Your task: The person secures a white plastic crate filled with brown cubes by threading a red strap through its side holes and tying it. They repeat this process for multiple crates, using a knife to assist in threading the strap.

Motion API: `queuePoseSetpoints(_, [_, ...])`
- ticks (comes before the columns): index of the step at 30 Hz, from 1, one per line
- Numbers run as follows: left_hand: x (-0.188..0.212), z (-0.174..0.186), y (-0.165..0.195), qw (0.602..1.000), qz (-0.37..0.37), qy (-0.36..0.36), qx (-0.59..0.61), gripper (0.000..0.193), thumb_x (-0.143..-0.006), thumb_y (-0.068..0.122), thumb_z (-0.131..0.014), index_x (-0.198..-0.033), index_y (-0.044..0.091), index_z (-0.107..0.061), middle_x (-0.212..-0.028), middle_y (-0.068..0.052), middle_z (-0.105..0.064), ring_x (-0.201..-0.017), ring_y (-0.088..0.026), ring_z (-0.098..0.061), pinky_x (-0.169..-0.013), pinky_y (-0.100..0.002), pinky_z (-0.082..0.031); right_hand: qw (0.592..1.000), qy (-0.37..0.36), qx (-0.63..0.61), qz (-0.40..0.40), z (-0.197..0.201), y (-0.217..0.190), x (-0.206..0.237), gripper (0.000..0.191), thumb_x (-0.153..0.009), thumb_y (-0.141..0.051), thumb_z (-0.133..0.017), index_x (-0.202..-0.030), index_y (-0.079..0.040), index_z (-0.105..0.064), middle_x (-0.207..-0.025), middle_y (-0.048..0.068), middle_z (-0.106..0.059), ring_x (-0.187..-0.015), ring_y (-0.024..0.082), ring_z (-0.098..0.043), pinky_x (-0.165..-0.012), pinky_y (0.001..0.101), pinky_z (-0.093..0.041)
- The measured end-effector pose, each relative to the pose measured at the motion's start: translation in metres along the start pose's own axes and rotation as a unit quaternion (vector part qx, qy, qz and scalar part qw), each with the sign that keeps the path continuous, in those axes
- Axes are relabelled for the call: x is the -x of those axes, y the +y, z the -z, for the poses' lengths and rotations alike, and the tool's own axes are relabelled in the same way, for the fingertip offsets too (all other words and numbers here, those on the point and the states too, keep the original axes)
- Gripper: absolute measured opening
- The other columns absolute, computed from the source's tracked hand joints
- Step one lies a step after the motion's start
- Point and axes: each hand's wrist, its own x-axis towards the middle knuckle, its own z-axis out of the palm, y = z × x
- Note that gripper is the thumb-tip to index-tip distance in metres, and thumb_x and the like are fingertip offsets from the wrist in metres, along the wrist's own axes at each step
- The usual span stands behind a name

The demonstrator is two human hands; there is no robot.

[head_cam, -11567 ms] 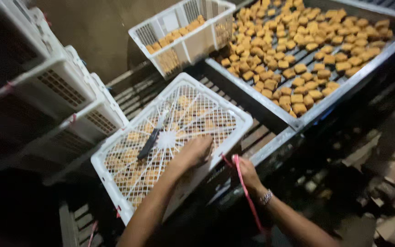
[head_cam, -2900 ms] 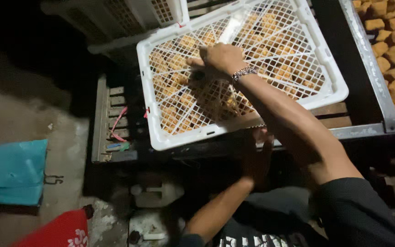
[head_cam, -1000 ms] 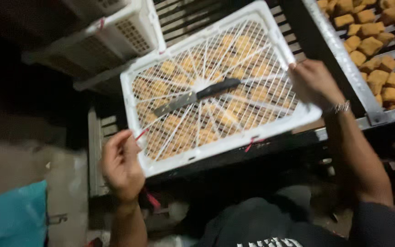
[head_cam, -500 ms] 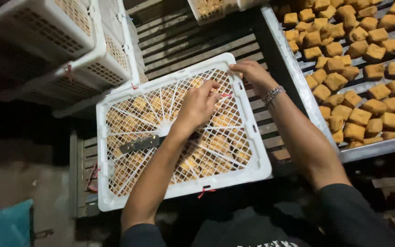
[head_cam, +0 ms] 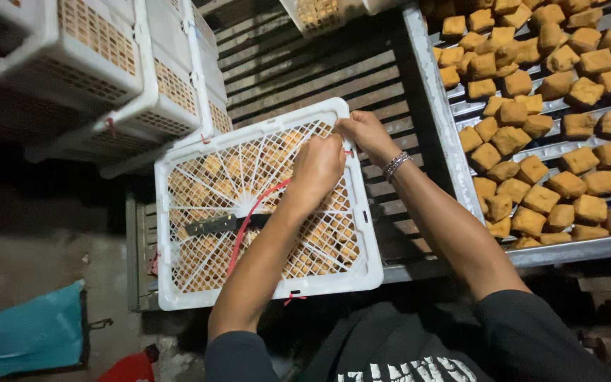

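Observation:
A white plastic lattice crate (head_cam: 178, 297) lies bottom-up over several golden-brown fried cubes, on a dark slatted rack. A dark knife (head_cam: 213, 225) rests on its mesh. My left hand (head_cam: 317, 166) presses on the crate near its far right corner and pinches a red plastic string (head_cam: 249, 219) that trails back along my forearm. My right hand (head_cam: 365, 134) grips the crate's far right corner, fingers working at the same string; a bead bracelet sits on that wrist.
A metal tray (head_cam: 454, 148) at the right holds several fried cubes in rows. Stacked white crates (head_cam: 107, 71) stand at the upper left, another crate (head_cam: 319, 10) at the top. A teal bag (head_cam: 26, 336) and a red object (head_cam: 132, 369) lie on the floor.
Both hands have drawn together at the crate's far right corner. The red string now runs from the left hand down across the mesh.

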Motion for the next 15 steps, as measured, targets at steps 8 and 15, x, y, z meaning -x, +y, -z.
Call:
queuePoseSetpoints(8, [-0.013, -0.023, 0.006, 0.996, -0.015, -0.038, -0.074, 0.014, -0.086, 0.003, -0.059, -0.085, -0.006, -0.07, -0.084, -0.029, -0.07, -0.078, -0.045, -0.072, -0.069, -0.054, -0.058, 1.0, -0.01, 0.011, 0.018, -0.009, -0.027, 0.004, 0.024, -0.093, -0.027, -0.069, -0.094, -0.004, -0.075, -0.086, 0.001, -0.074, -0.071, 0.004, -0.065, -0.062, 0.0206, -0.052])
queuePoseSetpoints(15, [-0.015, -0.036, 0.003, 0.999, -0.018, -0.012, -0.036, 0.016, -0.083, 0.002, -0.058, -0.086, -0.003, -0.073, -0.083, -0.029, -0.07, -0.079, -0.047, -0.071, -0.07, -0.057, -0.057, 0.998, -0.043, 0.016, -0.048, 0.001, -0.042, 0.011, 0.034, -0.099, -0.034, -0.07, -0.101, 0.0, -0.07, -0.09, 0.004, -0.069, -0.077, 0.009, -0.063, -0.068, 0.0273, -0.055])
